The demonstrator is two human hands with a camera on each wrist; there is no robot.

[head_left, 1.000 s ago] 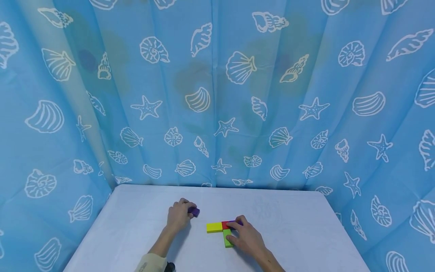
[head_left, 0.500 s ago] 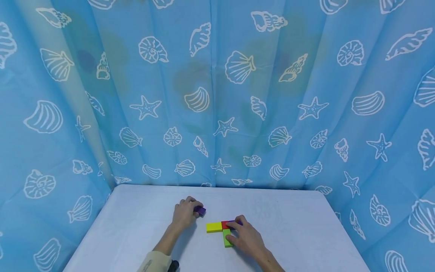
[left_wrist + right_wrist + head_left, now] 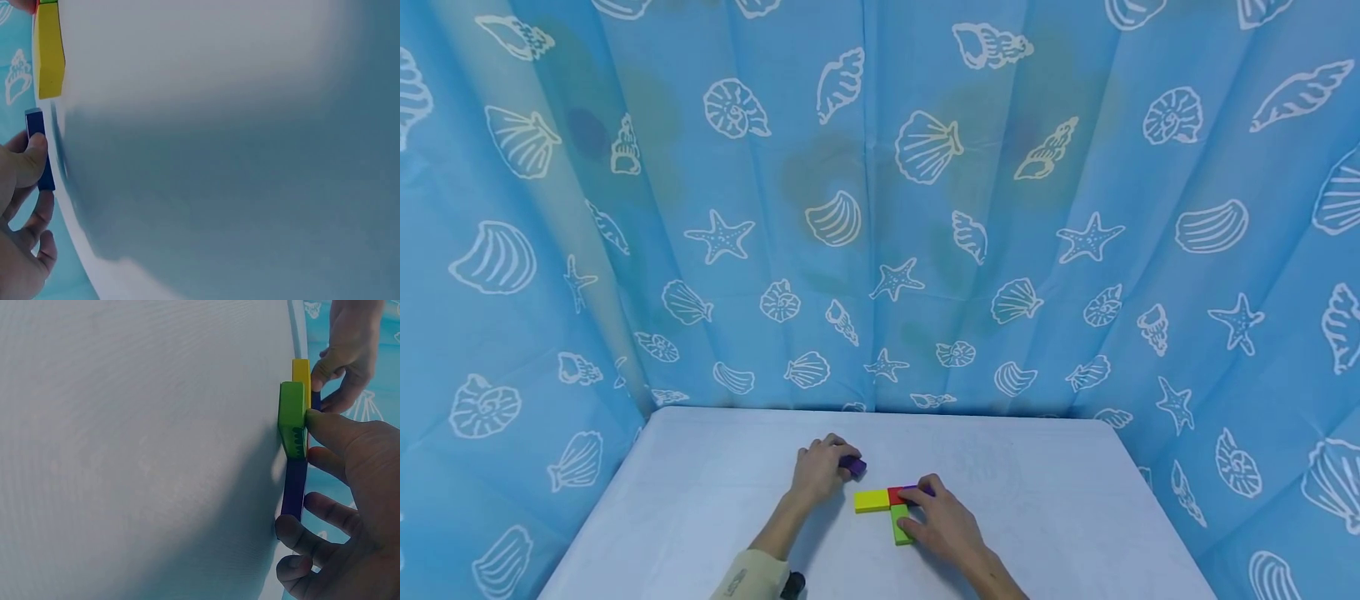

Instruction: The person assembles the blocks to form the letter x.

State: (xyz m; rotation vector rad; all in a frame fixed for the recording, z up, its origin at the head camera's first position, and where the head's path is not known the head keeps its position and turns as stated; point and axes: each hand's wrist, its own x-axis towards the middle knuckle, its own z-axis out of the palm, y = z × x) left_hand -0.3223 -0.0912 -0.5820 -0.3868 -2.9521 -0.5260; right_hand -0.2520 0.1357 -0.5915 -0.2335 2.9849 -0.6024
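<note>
My left hand [image 3: 822,471] pinches a small purple block [image 3: 856,467] between thumb and fingers, behind and left of the other blocks. In the left wrist view, that block [image 3: 35,120] points toward the end of a yellow block [image 3: 50,53]. The yellow block [image 3: 872,502] lies in a row with a red block [image 3: 895,496] and a second purple block [image 3: 929,490], while a green block [image 3: 901,532] extends from the row toward me. My right hand [image 3: 949,527] holds this group, thumb at the green block and curled fingers around the purple one [image 3: 294,487], partly hiding it.
A white cloth covers the table [image 3: 1060,500]. Blue curtains [image 3: 880,208] with white shells and starfish hang at its back and sides. A light sleeve [image 3: 751,575] and a black object [image 3: 793,585] show at my left wrist.
My left hand has carried its purple block to the right, closer behind the yellow and red blocks. The right hand and the grouped blocks have stayed in place.
</note>
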